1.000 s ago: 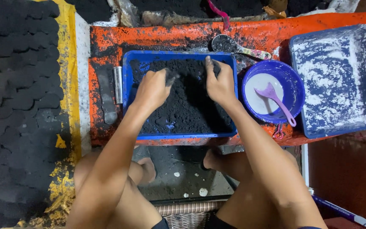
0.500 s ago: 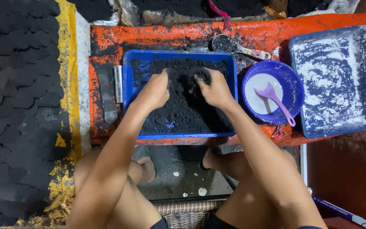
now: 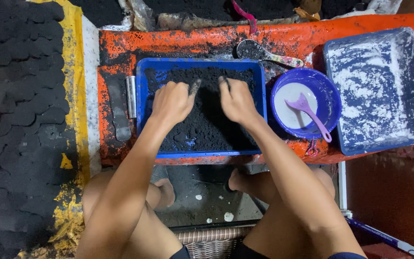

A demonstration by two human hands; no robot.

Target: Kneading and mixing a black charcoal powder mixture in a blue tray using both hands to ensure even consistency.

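Black powder point(image 3: 207, 122) fills the blue tray point(image 3: 142, 96), which sits on the orange desk point(image 3: 178, 41) in front of the seated person; both hands rest in it, side by side near the tray's middle; the left hand point(image 3: 171, 101) has its fingers curled into the dark mass, one blackened finger pointing up toward the far edge; the right hand point(image 3: 235, 100) lies just beside it, fingers bent and pressed into the powder, tips coated black; neither hand grips a separate object. To the right of the tray stands a blue bowl point(image 3: 329, 98) holding white matter and a purple spoon point(image 3: 308, 112); further right lies a second blue tray point(image 3: 377, 88) dusted white; a dirty spoon point(image 3: 264, 52) lies behind the first tray; dark round cakes point(image 3: 20, 96) cover the floor at left.
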